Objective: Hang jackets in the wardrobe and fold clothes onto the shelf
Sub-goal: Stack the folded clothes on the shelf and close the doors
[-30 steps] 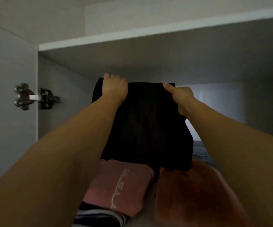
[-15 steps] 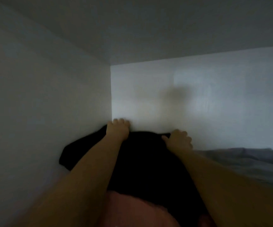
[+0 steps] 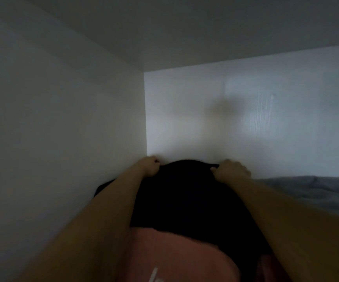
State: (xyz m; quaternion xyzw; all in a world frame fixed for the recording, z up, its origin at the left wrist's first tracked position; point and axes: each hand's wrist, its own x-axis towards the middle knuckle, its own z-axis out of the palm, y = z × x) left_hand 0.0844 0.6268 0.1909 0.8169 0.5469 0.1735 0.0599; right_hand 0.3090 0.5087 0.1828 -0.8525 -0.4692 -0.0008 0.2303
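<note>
A folded black garment (image 3: 189,198) lies deep inside the wardrobe compartment, its far edge close to the back wall. My left hand (image 3: 150,165) grips its far left corner, in the corner where the side wall meets the back wall. My right hand (image 3: 228,169) grips its far right corner. Both arms reach in over the garment. A folded pink garment (image 3: 172,257) with white print lies nearer to me, partly under the black one.
The white side wall (image 3: 63,129) is close on the left, the back wall (image 3: 245,123) straight ahead, the compartment ceiling (image 3: 184,33) low overhead. A grey fabric pile (image 3: 310,190) lies to the right. A reddish garment edge (image 3: 266,267) shows at the bottom.
My head and both hands have gone from the wardrobe's front into the compartment, carrying the black garment to the back wall. In the last half second the hands barely moved.
</note>
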